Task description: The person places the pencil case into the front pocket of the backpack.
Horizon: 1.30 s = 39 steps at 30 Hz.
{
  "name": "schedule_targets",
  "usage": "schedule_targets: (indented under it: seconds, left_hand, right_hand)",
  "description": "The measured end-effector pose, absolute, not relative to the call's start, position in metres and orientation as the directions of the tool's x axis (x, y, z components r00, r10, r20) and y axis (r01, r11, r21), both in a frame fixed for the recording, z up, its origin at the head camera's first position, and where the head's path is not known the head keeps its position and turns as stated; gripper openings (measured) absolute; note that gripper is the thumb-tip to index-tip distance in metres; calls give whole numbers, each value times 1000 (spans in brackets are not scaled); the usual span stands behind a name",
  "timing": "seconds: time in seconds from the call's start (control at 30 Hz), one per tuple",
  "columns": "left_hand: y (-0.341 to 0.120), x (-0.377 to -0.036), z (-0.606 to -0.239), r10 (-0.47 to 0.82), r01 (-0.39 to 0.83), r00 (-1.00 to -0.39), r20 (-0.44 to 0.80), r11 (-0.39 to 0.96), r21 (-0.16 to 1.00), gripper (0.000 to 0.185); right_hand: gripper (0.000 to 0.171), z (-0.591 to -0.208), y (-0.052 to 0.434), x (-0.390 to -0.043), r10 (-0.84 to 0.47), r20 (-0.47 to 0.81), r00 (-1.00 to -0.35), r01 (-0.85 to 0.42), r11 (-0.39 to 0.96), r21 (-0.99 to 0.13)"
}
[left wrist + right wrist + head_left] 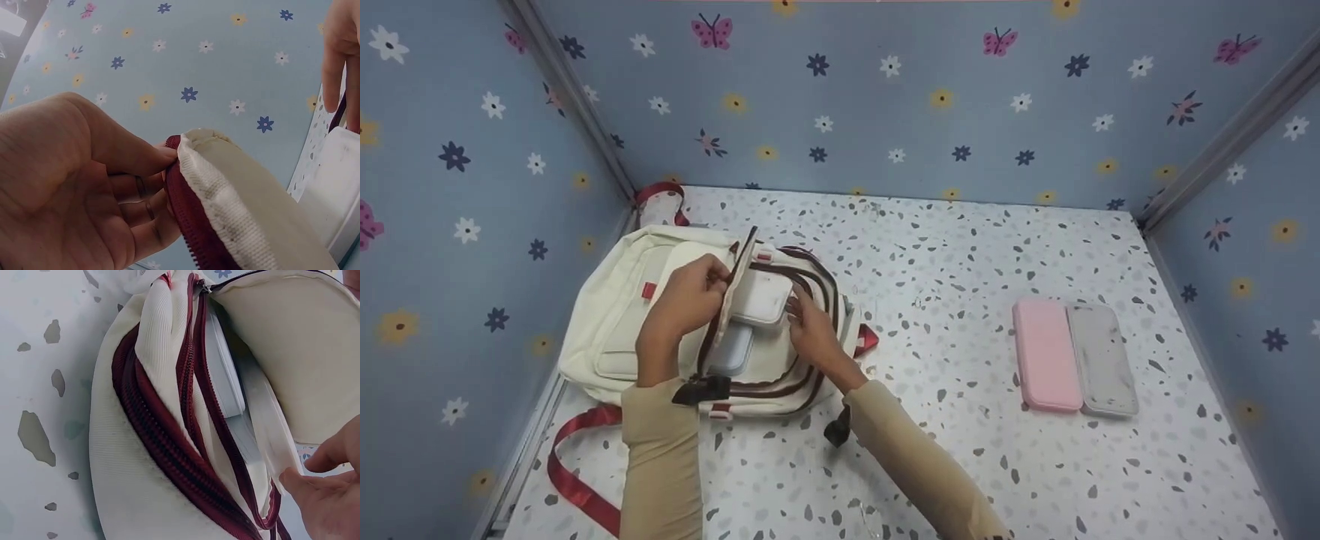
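A cream backpack [604, 307] with maroon zippers lies on the speckled table, its front pocket unzipped. My left hand [686, 296] pinches the zippered edge of the pocket flap [259, 185] between thumb and fingers, holding it raised. At the pocket mouth, my right hand [816, 335] grips the end of a white rectangular case [765, 296] with rounded corners. That case sits tilted, partly inside the pocket. Beneath it, a second pale case [733, 351] shows in the pocket, its lower part hidden. In the right wrist view, the white case [273, 427] leans toward the flap.
To the right on the table [930, 300] lie a pink case [1048, 356] and a grey case [1102, 360], side by side. A red strap [577, 484] trails off the backpack toward the front. Flower-patterned panels [877, 105] stand around the back and sides.
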<state>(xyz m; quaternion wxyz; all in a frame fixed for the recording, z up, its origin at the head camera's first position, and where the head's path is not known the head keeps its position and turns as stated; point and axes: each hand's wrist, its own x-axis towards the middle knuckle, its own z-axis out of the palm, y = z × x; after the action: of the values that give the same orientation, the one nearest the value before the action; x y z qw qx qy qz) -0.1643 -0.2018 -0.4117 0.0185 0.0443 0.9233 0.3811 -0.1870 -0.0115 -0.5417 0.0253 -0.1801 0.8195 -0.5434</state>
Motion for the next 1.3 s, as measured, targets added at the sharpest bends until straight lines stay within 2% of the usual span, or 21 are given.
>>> schedule_targets:
  seconds: [0.13,0.33,0.7,1.03,1.17,1.3]
  left_hand:
    - [-201,-164,-412,92,69,-996,6,705,706,17]
    - [-200,-164,-411,94,88,-995,30,709,700,16]
    - [-199,-164,-412,109,102,-993,36,696,711,15]
    - [-200,-164,-412,96,78,-995,14,703,707,17]
    - [-202,-164,-413,93,72,-996,8,709,702,17]
    - [-204,-164,-413,86,63,-996,2,711,700,18]
  right_hand:
    - [60,-540,-18,-188,-329,114,-938,-212,280,-936]
    - [64,-542,-30,-193,-321,32,-947,-72,113,-991]
    - [71,-540,-48,-191,-309,-59,-949,75,-40,-996]
    - [74,-542,-47,-193,-350,-50,-935,59,-15,-998]
    - [73,-543,-42,-195,-336,-57,-940,31,81,-996]
    - [64,-543,-35,-194,-307,-16,-952,-32,152,-988]
